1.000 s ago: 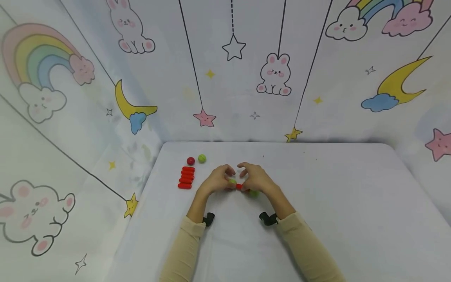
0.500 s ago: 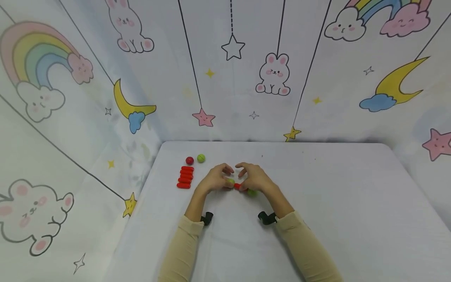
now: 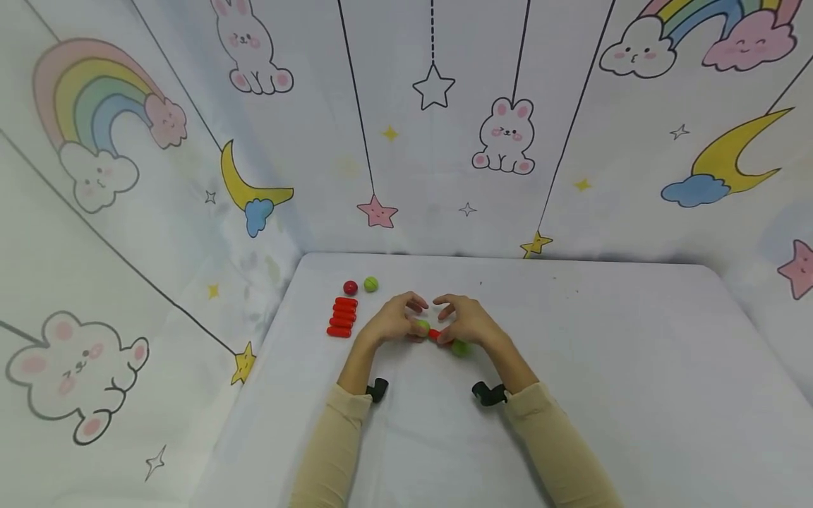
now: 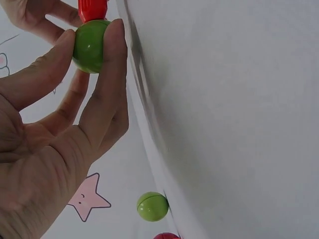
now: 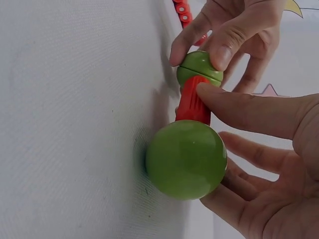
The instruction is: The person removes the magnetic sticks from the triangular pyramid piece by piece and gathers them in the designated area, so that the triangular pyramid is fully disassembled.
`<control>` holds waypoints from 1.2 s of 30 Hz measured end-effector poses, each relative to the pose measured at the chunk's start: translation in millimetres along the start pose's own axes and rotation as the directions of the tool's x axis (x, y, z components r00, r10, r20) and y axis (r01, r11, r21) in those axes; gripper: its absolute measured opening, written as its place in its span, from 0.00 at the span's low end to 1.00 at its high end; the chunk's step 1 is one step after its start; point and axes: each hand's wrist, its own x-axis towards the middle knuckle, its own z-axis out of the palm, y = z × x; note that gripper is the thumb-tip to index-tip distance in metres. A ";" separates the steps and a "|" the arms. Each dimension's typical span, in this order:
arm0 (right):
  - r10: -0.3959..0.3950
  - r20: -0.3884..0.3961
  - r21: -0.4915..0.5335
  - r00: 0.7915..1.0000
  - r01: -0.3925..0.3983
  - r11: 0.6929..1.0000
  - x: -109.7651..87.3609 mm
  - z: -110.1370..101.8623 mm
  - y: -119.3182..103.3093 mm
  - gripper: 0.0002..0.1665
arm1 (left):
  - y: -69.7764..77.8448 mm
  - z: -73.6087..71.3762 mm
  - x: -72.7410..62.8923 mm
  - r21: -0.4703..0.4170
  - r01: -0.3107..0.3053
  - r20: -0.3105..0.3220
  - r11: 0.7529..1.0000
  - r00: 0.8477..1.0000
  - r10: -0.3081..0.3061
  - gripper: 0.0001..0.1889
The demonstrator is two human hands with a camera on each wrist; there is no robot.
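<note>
Close together over the white table, both hands work on one piece: a grooved red plastic rod [image 5: 193,102] between two green balls. My left hand [image 3: 394,321] pinches the smaller-looking green ball [image 4: 89,47] between thumb and fingers, at one end of the rod. On the rod lies the thumb of my right hand [image 3: 471,321], which grips it; its other fingers are partly hidden behind. The other green ball [image 5: 186,159] sits at the rod's near end in the right wrist view, close beside the right fingers. Whether the rod is fully seated in either ball cannot be seen.
Left of the hands, several red rods [image 3: 342,317] lie side by side in a column on the white table [image 3: 635,367]. Behind them rest a red ball [image 3: 350,288] and a green ball [image 3: 371,283]. A patterned cloth wall [image 3: 444,155] rises at the table's back edge.
The head view has shifted slightly, so everything appears a little further right. Both hands keep their grips on the green ball and red rod, with hardly any movement.
</note>
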 end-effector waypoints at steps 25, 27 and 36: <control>0.080 -0.001 -0.030 0.997 -0.080 0.996 -2.5 1.5 8.0 0.42 | -0.3 -32.4 16.8 -0.035 0.001 -0.315 0.999 0.949 -0.012 0.23; 0.077 -0.007 -0.031 0.997 -0.078 0.996 -2.8 0.2 6.6 0.42 | -0.2 -33.7 22.5 -0.022 0.007 -0.355 1.000 0.935 -0.014 0.24; 0.066 -0.003 -0.030 0.998 -0.066 0.997 -1.6 -1.8 2.8 0.42 | 0.4 -38.4 42.8 0.007 0.023 -0.450 1.000 0.893 -0.017 0.22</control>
